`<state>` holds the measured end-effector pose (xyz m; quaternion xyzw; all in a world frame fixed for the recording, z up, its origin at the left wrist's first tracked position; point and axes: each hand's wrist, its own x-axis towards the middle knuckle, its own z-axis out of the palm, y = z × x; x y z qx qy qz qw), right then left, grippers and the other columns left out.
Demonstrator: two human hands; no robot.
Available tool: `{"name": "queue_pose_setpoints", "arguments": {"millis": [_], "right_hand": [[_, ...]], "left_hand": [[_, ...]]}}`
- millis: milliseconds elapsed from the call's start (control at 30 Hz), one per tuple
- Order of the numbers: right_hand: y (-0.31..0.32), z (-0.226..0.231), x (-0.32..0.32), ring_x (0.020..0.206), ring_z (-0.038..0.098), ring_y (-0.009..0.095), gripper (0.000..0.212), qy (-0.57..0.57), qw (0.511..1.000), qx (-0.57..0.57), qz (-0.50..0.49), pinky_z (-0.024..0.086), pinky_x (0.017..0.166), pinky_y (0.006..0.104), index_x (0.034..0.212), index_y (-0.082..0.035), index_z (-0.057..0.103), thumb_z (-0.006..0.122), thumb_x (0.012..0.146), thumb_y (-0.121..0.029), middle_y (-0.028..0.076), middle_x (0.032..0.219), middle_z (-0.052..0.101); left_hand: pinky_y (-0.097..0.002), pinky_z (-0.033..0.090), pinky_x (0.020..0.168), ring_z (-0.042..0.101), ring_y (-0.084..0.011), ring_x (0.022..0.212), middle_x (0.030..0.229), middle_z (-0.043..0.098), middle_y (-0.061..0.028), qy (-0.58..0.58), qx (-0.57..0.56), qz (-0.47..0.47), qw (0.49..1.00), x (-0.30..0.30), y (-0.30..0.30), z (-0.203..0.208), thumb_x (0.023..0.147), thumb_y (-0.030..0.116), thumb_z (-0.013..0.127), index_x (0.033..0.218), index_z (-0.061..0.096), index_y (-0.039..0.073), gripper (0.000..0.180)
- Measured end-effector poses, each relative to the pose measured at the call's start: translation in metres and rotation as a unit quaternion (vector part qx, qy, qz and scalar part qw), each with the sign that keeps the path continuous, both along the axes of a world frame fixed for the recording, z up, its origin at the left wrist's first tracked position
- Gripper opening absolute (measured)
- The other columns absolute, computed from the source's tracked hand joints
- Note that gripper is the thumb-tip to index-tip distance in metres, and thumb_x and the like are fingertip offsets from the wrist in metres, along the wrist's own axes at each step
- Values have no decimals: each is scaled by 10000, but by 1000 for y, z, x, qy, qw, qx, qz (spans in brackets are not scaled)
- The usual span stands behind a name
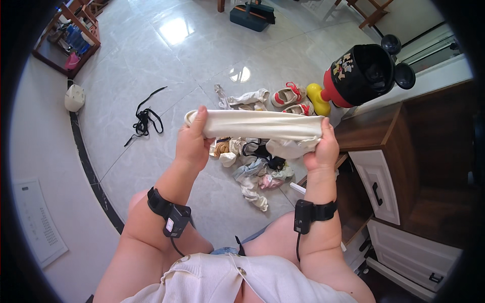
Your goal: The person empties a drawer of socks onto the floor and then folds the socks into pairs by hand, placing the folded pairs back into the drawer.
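Note:
A long cream-white sock (262, 124) is stretched level between my two hands, above a pile of clothing on the floor. My left hand (193, 137) pinches one end, thumb on top. At the other end, my right hand (325, 146) is closed on the cloth, with a loose bunched part (292, 148) hanging beside its fingers. Below lies a heap of small crumpled garments (251, 178) in white, grey, pink and black. Beyond the sock, more white socks (248, 97) lie near a pair of white-and-red shoes (289, 95).
A black tangled cord (144, 121) lies on the tiles at left. To the right stand a black-and-red bin (359, 76) with round ears and yellow feet, and a brown cabinet with an open white-fronted drawer (376, 187). A dustpan (251, 17) sits at the far side.

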<state>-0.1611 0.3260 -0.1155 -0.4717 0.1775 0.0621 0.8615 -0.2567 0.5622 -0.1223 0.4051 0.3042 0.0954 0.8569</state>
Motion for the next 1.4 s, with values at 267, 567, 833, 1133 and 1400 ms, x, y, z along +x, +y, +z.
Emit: {"name": "queue_pose_setpoints", "arguments": {"millis": [267, 567, 833, 1133, 1400], "right_hand": [[-33, -16, 19, 942, 595, 241, 268, 26, 996, 83, -14, 477, 848, 410, 1016, -57, 523, 500, 943, -315, 93, 986, 597], [-16, -20, 15, 1014, 576, 275, 278, 100, 991, 72, 49, 461, 891, 429, 1084, -40, 523, 509, 924, -267, 119, 1075, 592], [10, -6, -8, 1012, 571, 267, 369, 26, 982, 133, 130, 448, 938, 411, 1157, -8, 479, 448, 791, 30, 136, 1045, 579], [26, -8, -26, 943, 602, 146, 239, -32, 970, 82, 226, 487, 843, 280, 1095, -48, 553, 599, 861, -29, 73, 1026, 627], [40, -24, -38, 958, 568, 170, 161, -369, 832, -310, 275, 447, 828, 268, 972, -89, 633, 623, 819, -42, 94, 1061, 599]], "left_hand": [[-276, 461, 733, 563, -140, 859, 950, 582, -58, -13, 27, 119, 992, 4, 12, -14, 949, 404, 466, 995, 553, 45, 373], [-317, 461, 837, 574, -177, 938, 972, 599, -107, -106, 22, -28, 994, 4, 8, 3, 959, 345, 442, 1015, 581, 2, 375], [-204, 424, 598, 498, -49, 708, 818, 544, 5, -13, 169, -104, 980, 7, -12, -26, 861, 232, 659, 854, 453, 99, 244], [-224, 440, 752, 531, -64, 877, 982, 573, -34, 3, 389, -162, 907, 2, -20, -32, 879, 238, 632, 1032, 499, 61, 269], [-229, 425, 830, 521, -70, 981, 1092, 553, -7, -112, 1, -348, 931, -8, -40, -9, 854, 111, 620, 1179, 513, 54, 347]]}}
